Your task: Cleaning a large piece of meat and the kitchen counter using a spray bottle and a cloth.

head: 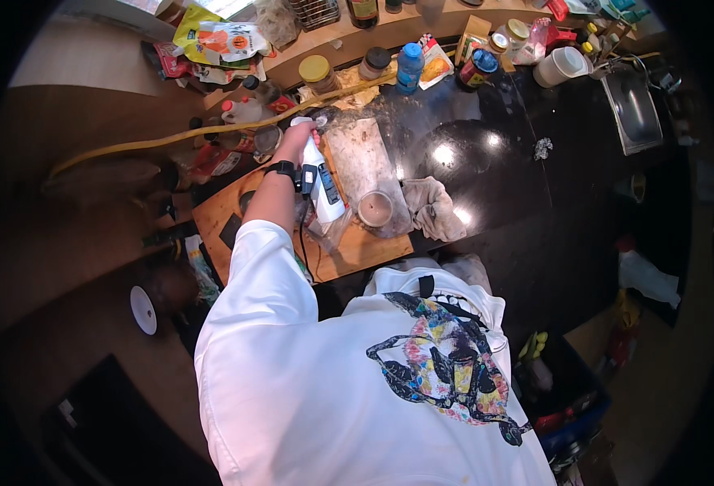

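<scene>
My left hand [299,138] is wrapped around the neck of a white plastic bottle [331,203], seemingly a spray bottle, with a dark label that bears writing. A black band with a small device sits on that wrist, and a thin cable hangs from it. Beneath the bottle is a wooden board [369,250]. Just right of the bottle, a pale, stained slab [360,158] extends across the board. A round cup or jar [375,208] with brownish contents stands on its near end. A crumpled, stained cloth [435,209] lies beside the slab. My right hand is out of view.
Along the back of the dark countertop [484,109] stand a yellow-lidded jar [314,68], a blue bottle [410,68] and several other containers. A yellow hose [211,129] crosses at left. A metal sink [633,115] is at far right; crumpled foil [542,148] lies left of it.
</scene>
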A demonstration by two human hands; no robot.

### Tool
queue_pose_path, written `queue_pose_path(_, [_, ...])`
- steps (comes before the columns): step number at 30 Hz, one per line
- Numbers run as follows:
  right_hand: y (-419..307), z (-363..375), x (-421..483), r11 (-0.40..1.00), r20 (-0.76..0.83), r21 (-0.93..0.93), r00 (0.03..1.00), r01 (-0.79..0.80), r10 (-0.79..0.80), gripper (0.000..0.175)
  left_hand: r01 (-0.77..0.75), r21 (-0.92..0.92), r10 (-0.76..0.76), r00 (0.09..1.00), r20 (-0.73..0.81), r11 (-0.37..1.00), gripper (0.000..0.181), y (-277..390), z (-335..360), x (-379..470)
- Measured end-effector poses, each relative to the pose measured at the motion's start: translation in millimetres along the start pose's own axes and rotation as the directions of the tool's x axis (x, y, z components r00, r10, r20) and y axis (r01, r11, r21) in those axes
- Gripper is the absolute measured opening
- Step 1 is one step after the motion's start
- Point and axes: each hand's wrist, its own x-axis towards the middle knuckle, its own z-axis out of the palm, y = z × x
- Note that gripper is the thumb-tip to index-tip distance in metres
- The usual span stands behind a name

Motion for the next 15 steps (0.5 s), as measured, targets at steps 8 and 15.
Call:
queue_pose_path(8, [-32.1,10.2,24.6,0.996,0.020,0.021,0.996,0.086,-0.086,0.028,-0.048,0.063,0.033,0.974,0.226,0.997,0.011,28.0,48.2,-30.9])
queue_pose_path(15, [-64.8,12.0,55.5,0.999,-0.057,0.029,0.997,0.046,-0.044,0.027,0.031,0.211,-0.074,0.977,0.200,0.977,0.013,23.4,66.7,-5.8])
